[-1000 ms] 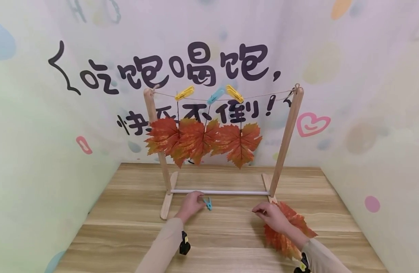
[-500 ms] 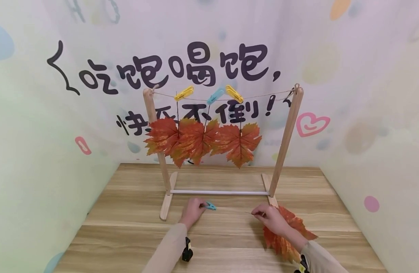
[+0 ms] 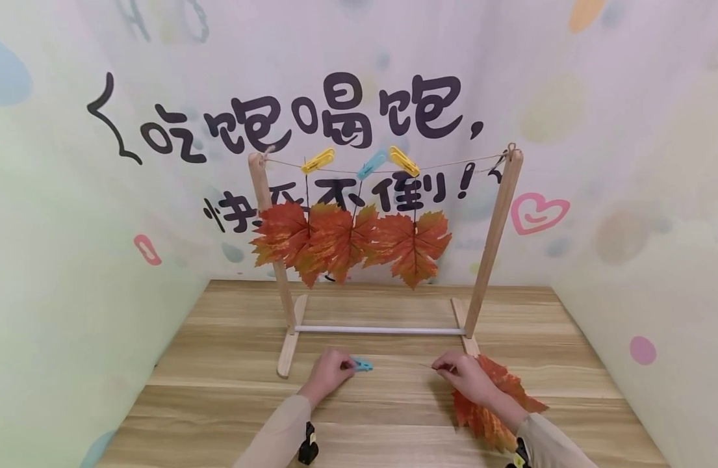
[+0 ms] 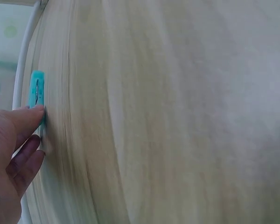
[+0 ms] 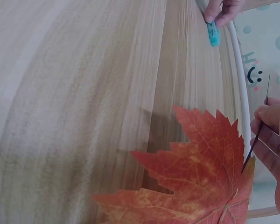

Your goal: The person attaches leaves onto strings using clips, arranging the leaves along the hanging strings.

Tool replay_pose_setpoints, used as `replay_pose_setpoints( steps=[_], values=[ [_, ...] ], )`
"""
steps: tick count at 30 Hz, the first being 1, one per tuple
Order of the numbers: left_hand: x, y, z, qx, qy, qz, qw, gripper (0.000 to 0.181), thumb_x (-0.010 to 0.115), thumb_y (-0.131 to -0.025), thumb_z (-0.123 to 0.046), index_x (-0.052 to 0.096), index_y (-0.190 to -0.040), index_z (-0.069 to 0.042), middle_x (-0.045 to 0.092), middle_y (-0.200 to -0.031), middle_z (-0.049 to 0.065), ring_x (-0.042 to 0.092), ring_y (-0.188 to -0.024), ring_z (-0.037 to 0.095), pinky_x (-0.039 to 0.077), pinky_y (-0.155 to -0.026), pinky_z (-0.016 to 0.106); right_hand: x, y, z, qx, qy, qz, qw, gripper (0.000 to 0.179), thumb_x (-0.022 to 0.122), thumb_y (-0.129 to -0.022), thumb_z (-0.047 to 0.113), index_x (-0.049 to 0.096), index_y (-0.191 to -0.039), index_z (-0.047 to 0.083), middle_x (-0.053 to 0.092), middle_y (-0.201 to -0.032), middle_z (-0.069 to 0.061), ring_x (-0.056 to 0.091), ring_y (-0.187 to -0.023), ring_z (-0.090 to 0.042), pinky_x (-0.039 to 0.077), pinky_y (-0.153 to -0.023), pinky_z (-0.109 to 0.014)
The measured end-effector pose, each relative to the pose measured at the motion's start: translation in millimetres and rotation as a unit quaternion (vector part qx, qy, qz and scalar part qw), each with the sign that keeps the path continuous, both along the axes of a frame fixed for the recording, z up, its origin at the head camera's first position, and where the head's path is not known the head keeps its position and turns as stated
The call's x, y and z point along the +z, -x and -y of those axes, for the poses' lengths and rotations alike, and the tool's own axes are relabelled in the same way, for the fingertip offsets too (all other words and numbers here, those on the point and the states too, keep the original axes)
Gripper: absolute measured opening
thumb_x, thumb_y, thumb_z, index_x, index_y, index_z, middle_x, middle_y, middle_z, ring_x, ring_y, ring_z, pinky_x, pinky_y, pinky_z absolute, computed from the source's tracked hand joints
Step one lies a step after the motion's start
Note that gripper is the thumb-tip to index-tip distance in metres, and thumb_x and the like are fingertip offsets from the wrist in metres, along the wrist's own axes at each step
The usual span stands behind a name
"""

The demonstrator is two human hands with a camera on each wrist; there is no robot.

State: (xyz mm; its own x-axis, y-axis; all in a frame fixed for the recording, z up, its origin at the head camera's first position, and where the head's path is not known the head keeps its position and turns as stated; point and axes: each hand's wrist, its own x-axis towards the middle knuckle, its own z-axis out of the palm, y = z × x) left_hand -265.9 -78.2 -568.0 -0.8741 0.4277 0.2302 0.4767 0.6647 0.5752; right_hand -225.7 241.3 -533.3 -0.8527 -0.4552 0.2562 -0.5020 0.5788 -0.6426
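Note:
My left hand (image 3: 329,372) pinches a blue clothespin (image 3: 363,365) between thumb and fingers, low over the table in front of the rack. In the left wrist view the clothespin (image 4: 37,87) points away from the thumb. My right hand (image 3: 462,374) pinches the thin dark stem (image 5: 257,135) of a red-orange maple leaf (image 5: 196,172). That leaf (image 3: 493,422) spreads below and to the right of the hand, partly covered by the forearm in the head view. The stem's tip sticks out toward the left hand, and a gap separates it from the clothespin.
Behind the hands stands a wooden rack (image 3: 493,240) with a white crossbar (image 3: 382,330). A string (image 3: 452,162) joins its posts. Three leaves (image 3: 414,244) hang from it by two yellow clothespins (image 3: 403,161) and a blue one. Printed cloth walls (image 3: 639,195) enclose the wooden table (image 3: 218,403).
The blue clothespin in my left hand has turned from pointing downward to lying nearly level, and that hand has dropped slightly nearer. My right hand keeps the leaf stem almost still.

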Motion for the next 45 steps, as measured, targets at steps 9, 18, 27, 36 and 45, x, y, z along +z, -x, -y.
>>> replay_pose_setpoints(
  steps=[9,18,27,36,45],
  values=[
    [0.5,-3.0,3.5,-0.004,-0.015,0.024,0.9996,0.007,0.074,-0.072,-0.007,0.069,-0.076,-0.007,0.066,-0.076,0.0,0.06,-0.068,0.01,0.048,-0.062,0.022,6.4,-0.3,-0.5,-0.006,-0.004,0.007,0.9999,0.011,0.062,-0.082,-0.003,0.068,-0.09,0.001,0.066,-0.087,-0.012,0.059,-0.074,-0.008,0.05,-0.06,-0.023],
    [5.3,1.1,6.9,0.029,-0.041,0.076,0.9958,0.036,0.076,-0.07,-0.011,0.064,-0.101,0.002,0.063,-0.097,0.011,0.06,-0.088,0.025,0.05,-0.075,0.035,18.1,2.8,-5.9,-0.012,-0.004,-0.003,0.9999,0.012,0.061,-0.082,-0.004,0.067,-0.09,0.002,0.066,-0.086,-0.013,0.06,-0.072,-0.013,0.05,-0.06,-0.023],
    [6.9,6.8,3.9,0.009,0.006,0.066,0.9978,0.037,0.079,-0.066,-0.013,0.067,-0.098,0.0,0.064,-0.099,0.011,0.059,-0.094,0.027,0.047,-0.081,0.039,44.1,8.8,-1.6,-0.009,0.021,-0.004,0.9997,0.013,0.061,-0.082,-0.003,0.068,-0.092,0.004,0.065,-0.086,-0.005,0.061,-0.075,-0.014,0.051,-0.061,-0.023],
    [9.0,4.9,3.2,0.0,-0.003,0.057,0.9984,0.031,0.078,-0.065,-0.006,0.068,-0.094,0.002,0.065,-0.095,0.012,0.059,-0.092,0.028,0.048,-0.08,0.039,68.1,7.2,-3.6,-0.017,0.044,-0.047,0.9978,0.012,0.061,-0.081,-0.006,0.066,-0.09,0.0,0.065,-0.085,-0.009,0.061,-0.074,-0.012,0.051,-0.06,-0.024],
    [9.5,3.6,5.1,-0.002,-0.017,0.077,0.9969,0.027,0.077,-0.066,-0.004,0.067,-0.09,0.003,0.062,-0.085,0.008,0.056,-0.079,0.02,0.047,-0.07,0.03,114.1,8.6,-7.1,-0.085,0.086,-0.075,0.9898,0.012,0.063,-0.081,-0.003,0.067,-0.092,0.0,0.067,-0.083,-0.009,0.061,-0.07,-0.012,0.051,-0.059,-0.023]
  ],
)
